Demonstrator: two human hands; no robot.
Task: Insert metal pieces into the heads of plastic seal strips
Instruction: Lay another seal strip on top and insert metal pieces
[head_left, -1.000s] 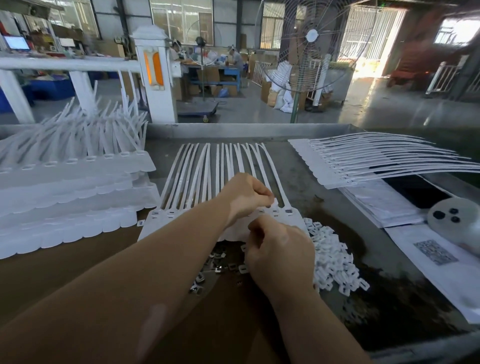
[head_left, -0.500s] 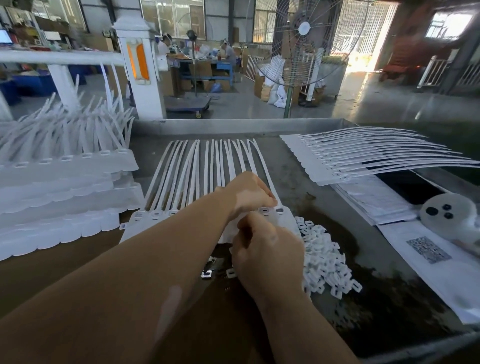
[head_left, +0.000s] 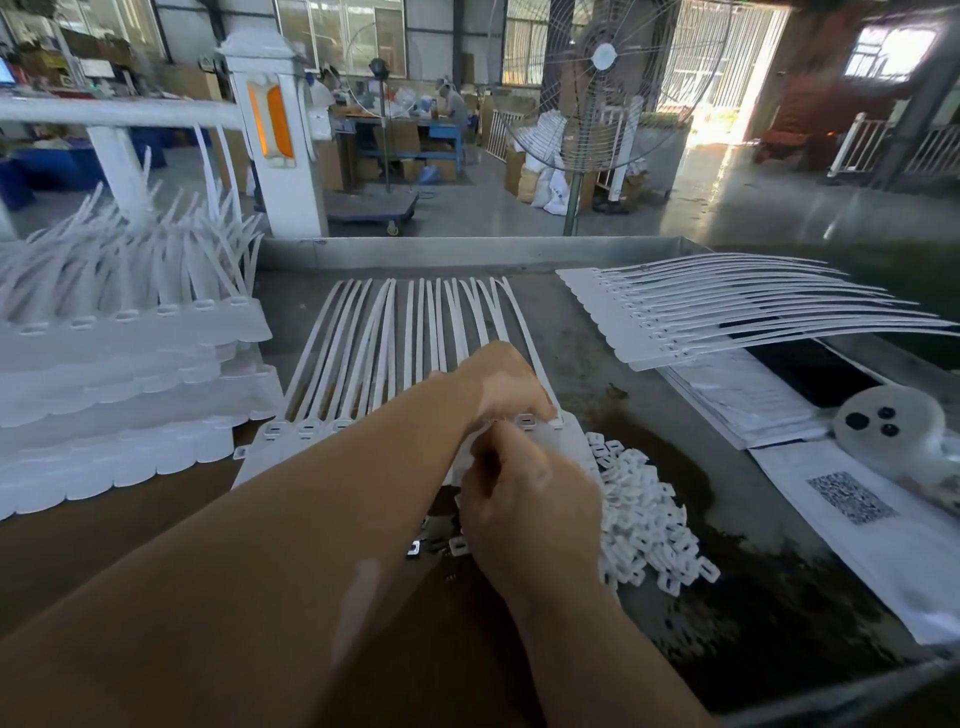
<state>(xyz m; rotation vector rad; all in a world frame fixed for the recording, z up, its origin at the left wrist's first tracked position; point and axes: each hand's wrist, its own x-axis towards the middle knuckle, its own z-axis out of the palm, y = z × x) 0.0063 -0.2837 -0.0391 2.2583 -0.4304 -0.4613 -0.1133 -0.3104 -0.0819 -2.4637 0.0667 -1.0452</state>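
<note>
A person is working at a dark, stained bench (head_left: 613, 364) in a factory hall, where a standing fan (head_left: 605, 93) is facing the work area. A tall stack of white seal strips (head_left: 119, 364) is lying at the left and another batch (head_left: 717, 317) is fanning out at the right. Between them, a row of plastic seal strips (head_left: 415, 343) is lying flat, heads toward the person. The left hand (head_left: 506, 387) is resting over the heads near the row's right end, fingers curled down onto them. The right hand (head_left: 530, 512) is pinching something small at a head just beside it; what it holds cannot be made out. White plastic clips (head_left: 649, 525) are lying heaped to the right, and metal pieces (head_left: 415, 548) are lying beneath the wrists.
</note>
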